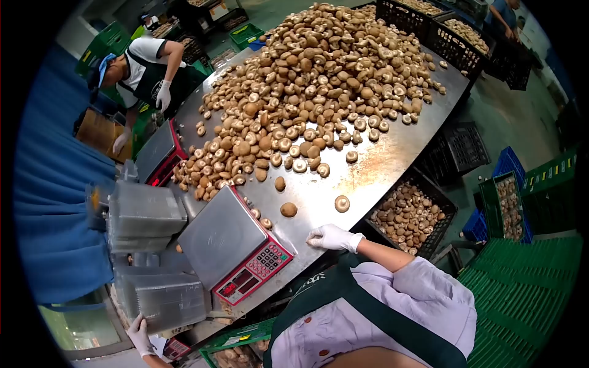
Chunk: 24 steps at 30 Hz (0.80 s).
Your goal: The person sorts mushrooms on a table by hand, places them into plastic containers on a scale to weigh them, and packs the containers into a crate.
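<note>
My left hand, in a white glove, is low at the left. Its fingers are at the lower corner of a stack of clear plastic containers and appear to grip it. My right hand, also gloved in white, rests at the near edge of the metal table with its fingers curled in; nothing shows in them. Between my hands stands a red-framed digital scale with a bare grey plate. Several loose mushrooms lie beyond the scale and my right hand.
A large mushroom heap covers the table's far part. A second scale and another container stack are at the left, near a co-worker. A black crate of mushrooms and green crates stand at the right.
</note>
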Motion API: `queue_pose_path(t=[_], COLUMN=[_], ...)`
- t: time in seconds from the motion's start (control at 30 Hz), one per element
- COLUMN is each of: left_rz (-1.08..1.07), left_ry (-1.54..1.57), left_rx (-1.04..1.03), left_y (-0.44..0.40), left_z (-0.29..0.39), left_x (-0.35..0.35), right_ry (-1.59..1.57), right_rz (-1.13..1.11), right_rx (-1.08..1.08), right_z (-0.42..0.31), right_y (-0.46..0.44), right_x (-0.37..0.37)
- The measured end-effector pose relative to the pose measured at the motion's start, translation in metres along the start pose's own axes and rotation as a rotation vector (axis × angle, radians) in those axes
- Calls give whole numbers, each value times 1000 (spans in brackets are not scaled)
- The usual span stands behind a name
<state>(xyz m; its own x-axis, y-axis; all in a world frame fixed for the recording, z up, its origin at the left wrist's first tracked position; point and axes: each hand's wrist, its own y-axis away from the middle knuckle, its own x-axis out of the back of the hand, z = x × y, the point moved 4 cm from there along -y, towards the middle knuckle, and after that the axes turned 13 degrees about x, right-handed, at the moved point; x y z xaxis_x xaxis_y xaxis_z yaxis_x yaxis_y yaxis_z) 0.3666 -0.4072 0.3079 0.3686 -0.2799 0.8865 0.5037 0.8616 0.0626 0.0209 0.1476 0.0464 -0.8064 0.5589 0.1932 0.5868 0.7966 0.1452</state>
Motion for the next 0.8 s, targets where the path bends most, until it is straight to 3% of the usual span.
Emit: queue_pose_path(t=[0.17,0.4,0.57,0.63,0.67,0.73,0.77,0.8], left_rz=[31,69,162,328,327,385,384,243], left_ry=[-52,-43,-290,-490,-490,-511,-514,-376], left_rx=[-47,45,-22,-79,-77,-276,-275,-180], left_y=[-13,-53,-34,-30,-33,-44,-53,-63], left_z=[-21,-78,-30,-22,-30,-40,-44,-52], left_x=[4,11,3,1,-3,-12,-9,-4], right_ry=[114,138,156,142,165,187,180,170], right_rz=[26,50,-55,-54,-58,-62,-8,43], right_rx=[40,67,18,8,0,-8,49,106], right_z=[1,11,9,12,11,12,14,15], right_y=[-2,-10,-16,-19,-20,-21,-23,-23], right_x=[22,31,36,35,36,37,38,38])
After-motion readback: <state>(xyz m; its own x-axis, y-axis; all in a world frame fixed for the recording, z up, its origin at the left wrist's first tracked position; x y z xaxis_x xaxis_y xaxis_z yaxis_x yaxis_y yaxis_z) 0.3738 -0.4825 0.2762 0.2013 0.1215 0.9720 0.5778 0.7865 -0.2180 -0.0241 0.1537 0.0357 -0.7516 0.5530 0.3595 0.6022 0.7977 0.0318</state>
